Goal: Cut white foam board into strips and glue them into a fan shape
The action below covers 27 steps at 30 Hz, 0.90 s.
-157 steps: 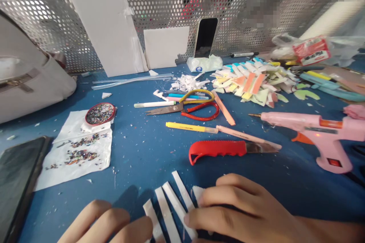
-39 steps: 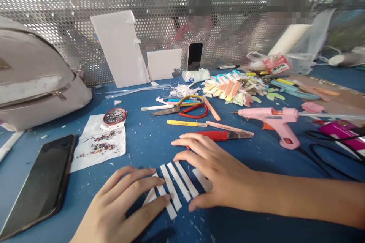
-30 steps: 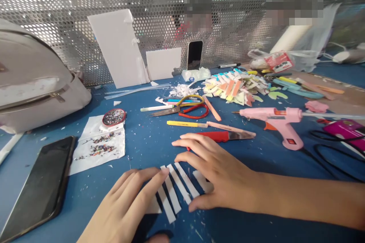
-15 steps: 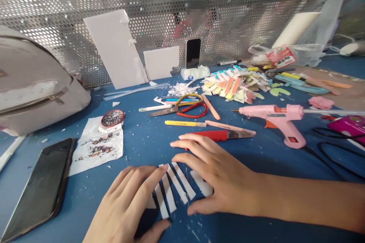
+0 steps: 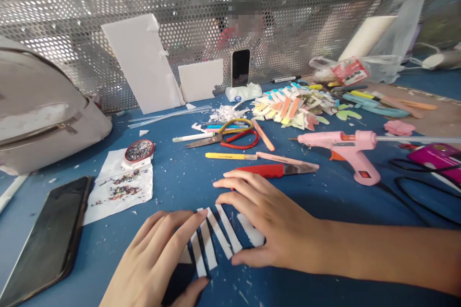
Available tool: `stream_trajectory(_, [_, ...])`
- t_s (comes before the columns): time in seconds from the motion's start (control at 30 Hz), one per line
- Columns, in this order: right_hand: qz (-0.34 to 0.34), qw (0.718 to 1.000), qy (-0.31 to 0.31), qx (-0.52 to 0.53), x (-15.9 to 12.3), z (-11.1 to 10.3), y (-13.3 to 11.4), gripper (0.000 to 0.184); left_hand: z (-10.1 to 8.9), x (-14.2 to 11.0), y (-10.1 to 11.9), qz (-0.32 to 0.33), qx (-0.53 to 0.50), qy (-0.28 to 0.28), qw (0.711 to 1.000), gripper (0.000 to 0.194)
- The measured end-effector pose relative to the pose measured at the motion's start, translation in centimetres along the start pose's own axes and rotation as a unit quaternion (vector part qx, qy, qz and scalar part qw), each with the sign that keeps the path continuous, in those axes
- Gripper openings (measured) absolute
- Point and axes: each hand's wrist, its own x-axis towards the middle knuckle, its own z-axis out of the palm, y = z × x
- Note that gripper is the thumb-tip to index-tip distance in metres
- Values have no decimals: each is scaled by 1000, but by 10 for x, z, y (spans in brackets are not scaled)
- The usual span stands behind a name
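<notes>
Several narrow white foam strips (image 5: 216, 235) lie side by side on the blue table (image 5: 187, 182) near the front edge. My left hand (image 5: 158, 259) rests flat on the leftmost strips, fingers stretched out. My right hand (image 5: 273, 223) lies open over the right end of the row, thumb on the table, its fingers spread and touching the strips. A red-handled knife (image 5: 277, 170) lies just beyond my right fingertips.
A pink glue gun (image 5: 345, 146) lies at the right, scissors (image 5: 223, 136) and pens in the middle, a pile of coloured foam pieces (image 5: 291, 108) behind. At the left are a black phone (image 5: 46, 237), glitter on white paper (image 5: 120, 187) and a grey bag (image 5: 43, 110). A perforated metal screen (image 5: 201, 0) closes the back.
My left hand has slid forward over the left strips, covering more of them. The right hand has stayed nearly in place on the row.
</notes>
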Motion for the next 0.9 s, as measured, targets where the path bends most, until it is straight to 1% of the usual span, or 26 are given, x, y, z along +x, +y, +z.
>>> stream_trajectory(0.13, [-11, 1000, 11, 5, -1, 1, 1, 76, 0, -1, -2, -1, 3, -4, 1000, 49])
stream_trajectory(0.23, [-16, 1000, 8, 12, -2, 1, 2, 77, 1, -1, -3, -4, -4, -5, 1000, 53])
stream_trajectory(0.33, [-19, 1000, 3, 24, -1, -1, 2, 78, 3, 0, -4, -17, -11, -6, 1000, 59])
stream_trajectory(0.43, [-27, 999, 1, 36, 3, -5, 0, 80, 5, 1, -2, -31, -19, -3, 999, 59])
stream_trajectory(0.6, [-17, 998, -16, 52, 9, -7, -4, 75, 6, 4, 2, -35, -56, -2, 998, 55])
stream_trajectory(0.77, [-6, 998, -10, 57, 10, -3, -7, 66, 5, 8, 3, -50, -85, -5, 995, 57])
stream_trajectory(0.9, [-2, 998, -4, 57, 8, -1, -9, 70, 5, 10, 5, -59, -94, -8, 994, 58])
